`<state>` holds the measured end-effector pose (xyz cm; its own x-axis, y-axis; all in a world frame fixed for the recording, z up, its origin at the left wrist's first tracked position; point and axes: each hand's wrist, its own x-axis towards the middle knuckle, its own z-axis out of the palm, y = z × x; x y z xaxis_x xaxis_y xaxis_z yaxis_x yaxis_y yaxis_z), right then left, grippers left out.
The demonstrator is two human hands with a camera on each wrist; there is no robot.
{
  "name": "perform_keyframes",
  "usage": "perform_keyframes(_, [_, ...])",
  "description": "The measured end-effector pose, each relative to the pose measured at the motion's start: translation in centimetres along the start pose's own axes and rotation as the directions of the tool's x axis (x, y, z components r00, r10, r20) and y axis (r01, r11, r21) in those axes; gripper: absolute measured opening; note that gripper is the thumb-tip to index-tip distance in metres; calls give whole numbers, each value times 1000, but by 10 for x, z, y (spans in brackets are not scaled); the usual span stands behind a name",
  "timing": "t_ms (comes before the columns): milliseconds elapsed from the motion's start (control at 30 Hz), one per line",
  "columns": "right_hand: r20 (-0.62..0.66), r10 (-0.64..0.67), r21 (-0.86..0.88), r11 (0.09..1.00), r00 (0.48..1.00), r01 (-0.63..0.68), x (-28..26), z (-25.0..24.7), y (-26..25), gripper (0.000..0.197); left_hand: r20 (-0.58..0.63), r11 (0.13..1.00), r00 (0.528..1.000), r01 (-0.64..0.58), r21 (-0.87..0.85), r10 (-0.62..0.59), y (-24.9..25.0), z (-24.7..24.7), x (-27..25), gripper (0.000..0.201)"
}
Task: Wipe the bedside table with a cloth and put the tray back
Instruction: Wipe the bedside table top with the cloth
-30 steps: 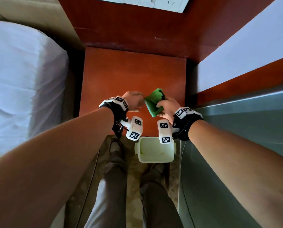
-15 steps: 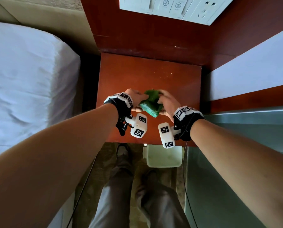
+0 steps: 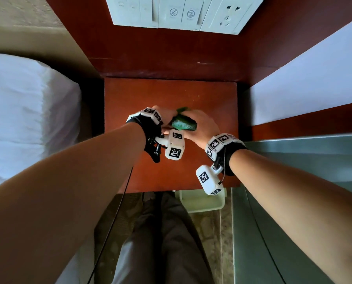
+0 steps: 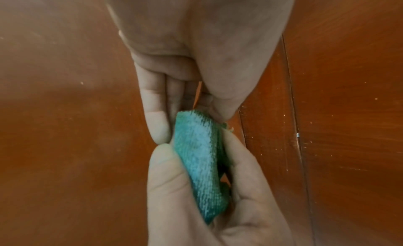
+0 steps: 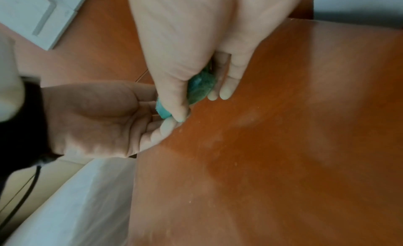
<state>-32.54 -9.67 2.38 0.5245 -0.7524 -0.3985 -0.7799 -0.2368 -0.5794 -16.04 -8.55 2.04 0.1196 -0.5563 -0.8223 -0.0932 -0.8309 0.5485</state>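
A folded green cloth (image 3: 183, 124) is held just above the middle of the red-brown bedside table (image 3: 171, 93). My right hand (image 3: 199, 128) grips it, thumb on one face and fingers on the other, as the right wrist view shows (image 5: 202, 105). My left hand (image 3: 165, 117) meets it from the left and pinches the cloth's (image 4: 198, 155) near end between thumb and fingers (image 4: 161, 129). A pale tray (image 3: 201, 201) sits on the floor at the table's front right corner, partly hidden by the table edge and my right wrist camera.
A white bed (image 3: 27, 119) runs along the left of the table. A white switch and socket panel (image 3: 181, 13) is on the wooden wall behind. A grey-green glass-topped surface (image 3: 304, 171) stands at the right. My legs (image 3: 160, 242) are in front of the table.
Both hands have moved further in over the table top. The cloth, first spread loosely between them, is now folded into a tight bundle. My left hand has closed in against the right.
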Motion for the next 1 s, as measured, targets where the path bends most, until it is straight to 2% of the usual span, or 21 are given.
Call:
perform_keyframes(33, [-18,11,18,1000,1000,-11,3,-3,3,47,-33,999,999,16,-45,-18,3,3,5,11])
perform_keyframes(100, [-73,74,77,995,995,-68,11,-7,14,46,-25,984,992,116,-138,-121,9,7,15,23])
perform_keyframes(133, [-119,117,109,989,986,-104,15,-9,21,47,-30,988,991,129,-90,-132,12,7,19,26])
perform_keyframes(200, [-214,234,179,964,948,-197,27,-14,40,49,-172,983,984,74,168,-45,14,3,28,31])
perform_keyframes(300, [-298,378,225,920,877,-320,42,-28,72,53,-336,825,935,100,556,113,10,-8,43,41])
perform_keyframes(367, [-356,461,232,886,813,-402,51,-38,91,53,-377,751,912,136,646,159,3,-11,50,67])
perform_keyframes(433, [-423,505,232,863,753,-448,59,-47,108,52,-393,723,910,182,667,133,-1,-10,54,99])
perform_keyframes(533, [-505,496,243,867,706,-436,73,-56,125,53,-398,677,914,247,694,74,-7,-6,58,133])
perform_keyframes(633, [-514,461,190,884,724,-428,84,-54,130,53,-379,671,926,280,687,2,-8,1,61,146])
perform_keyframes(733, [-458,405,122,910,791,-395,90,-39,124,53,-376,657,925,316,684,-54,-10,8,66,150])
perform_keyframes(800, [-431,285,8,950,856,-313,92,-23,118,54,-402,627,915,339,702,-44,-11,13,67,152])
perform_keyframes(867, [-397,171,-179,949,902,-259,93,-8,109,55,-417,608,908,350,712,-36,-11,15,67,152])
perform_keyframes(1000, [-361,106,-336,912,927,-235,94,5,88,50,-422,586,906,365,723,-44,-7,15,64,153])
